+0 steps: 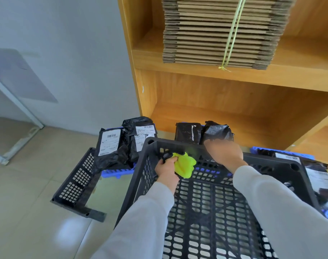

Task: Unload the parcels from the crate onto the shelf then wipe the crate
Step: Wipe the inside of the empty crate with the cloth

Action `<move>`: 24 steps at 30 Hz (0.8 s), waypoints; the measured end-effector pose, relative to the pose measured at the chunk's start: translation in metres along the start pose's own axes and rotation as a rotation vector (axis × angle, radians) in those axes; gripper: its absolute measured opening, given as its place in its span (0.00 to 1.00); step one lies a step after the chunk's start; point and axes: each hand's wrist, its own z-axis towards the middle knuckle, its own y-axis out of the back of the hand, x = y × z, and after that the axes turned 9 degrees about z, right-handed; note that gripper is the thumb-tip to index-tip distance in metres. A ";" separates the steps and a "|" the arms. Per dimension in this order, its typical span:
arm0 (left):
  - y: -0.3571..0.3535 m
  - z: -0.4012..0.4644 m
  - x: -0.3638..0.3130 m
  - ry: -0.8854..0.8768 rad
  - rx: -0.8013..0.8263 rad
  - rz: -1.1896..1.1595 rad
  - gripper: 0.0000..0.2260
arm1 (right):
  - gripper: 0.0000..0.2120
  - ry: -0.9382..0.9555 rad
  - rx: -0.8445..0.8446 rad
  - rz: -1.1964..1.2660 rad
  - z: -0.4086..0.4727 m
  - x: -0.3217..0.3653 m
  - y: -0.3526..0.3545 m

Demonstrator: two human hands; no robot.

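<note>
A black perforated plastic crate point(211, 208) fills the lower middle of the head view, with no parcel visible inside it. My left hand point(166, 170) grips a bright yellow-green cloth point(185, 164) against the crate's far left inner corner. My right hand point(224, 153) is blurred and lies on the crate's far rim, fingers curled over it. Black parcels with white labels point(110, 144) stand behind the crate to the left, and others point(204, 134) stand at the foot of the wooden shelf point(234, 113).
A second black crate point(75, 182) stands on the tiled floor to the left. Blue pallets point(118, 171) lie under the parcels. More labelled parcels point(316, 182) lie at the right. A tied stack of flat cardboard point(221, 30) fills the upper shelf. A white frame point(15, 101) stands far left.
</note>
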 end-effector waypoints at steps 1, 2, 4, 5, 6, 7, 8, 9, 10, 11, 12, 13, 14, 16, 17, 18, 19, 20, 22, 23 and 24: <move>0.001 -0.003 -0.004 -0.018 0.023 0.005 0.25 | 0.19 -0.002 0.003 0.002 0.000 0.000 0.000; 0.002 -0.008 -0.007 -0.037 0.056 0.005 0.23 | 0.18 -0.004 0.007 0.005 0.000 0.000 0.000; 0.005 -0.015 -0.015 -0.057 0.092 -0.008 0.23 | 0.17 -0.002 0.015 -0.010 -0.001 0.000 0.000; 0.006 -0.016 -0.019 -0.072 0.105 -0.011 0.23 | 0.17 0.002 0.011 -0.025 -0.001 0.000 0.000; 0.008 -0.018 -0.023 -0.092 0.107 -0.006 0.22 | 0.17 0.004 0.005 -0.033 -0.002 0.000 0.000; 0.010 -0.020 -0.026 -0.104 0.100 0.002 0.21 | 0.17 0.005 0.003 -0.040 -0.003 0.000 0.000; 0.013 -0.021 -0.029 -0.105 0.101 0.007 0.20 | 0.17 0.007 0.006 -0.049 -0.003 0.000 0.001; 0.015 -0.020 -0.031 -0.103 0.097 0.022 0.20 | 0.18 0.009 0.007 -0.055 -0.003 0.000 0.001; 0.017 -0.016 -0.031 -0.097 0.090 0.032 0.20 | 0.18 0.012 0.010 -0.061 -0.002 0.000 0.001; 0.019 -0.015 -0.030 -0.091 0.075 0.043 0.22 | 0.18 0.012 0.012 -0.061 -0.002 0.000 0.002; 0.019 -0.010 -0.028 -0.090 0.053 0.064 0.24 | 0.18 0.014 0.015 -0.059 -0.001 0.000 0.002; 0.020 -0.006 -0.025 -0.095 0.032 0.086 0.27 | 0.18 0.017 0.016 -0.059 0.000 -0.001 0.001; 0.021 -0.001 -0.020 -0.098 0.012 0.103 0.28 | 0.18 0.021 0.014 -0.058 0.001 -0.001 0.000; 0.020 0.008 -0.009 -0.102 -0.042 0.101 0.28 | 0.18 0.020 0.005 -0.064 0.003 -0.002 -0.003; 0.019 0.011 -0.004 -0.100 -0.068 0.087 0.27 | 0.18 0.017 0.003 -0.070 0.003 -0.002 -0.003; 0.019 0.016 0.002 -0.094 -0.092 0.088 0.26 | 0.19 0.013 0.002 -0.075 0.003 -0.002 -0.003; 0.018 0.019 0.006 -0.081 -0.108 0.097 0.26 | 0.19 0.008 0.005 -0.081 0.004 -0.002 -0.004; 0.017 0.024 0.010 -0.062 -0.125 0.116 0.27 | 0.19 0.003 0.007 -0.087 0.004 -0.003 -0.004; 0.016 0.035 0.019 -0.020 -0.165 0.165 0.29 | 0.20 -0.006 0.004 -0.100 0.005 -0.003 -0.007; 0.015 0.038 0.022 -0.007 -0.175 0.181 0.29 | 0.20 -0.011 -0.004 -0.111 0.007 -0.004 -0.010; 0.015 0.041 0.026 -0.004 -0.196 0.185 0.28 | 0.22 -0.013 -0.009 -0.123 0.008 -0.005 -0.012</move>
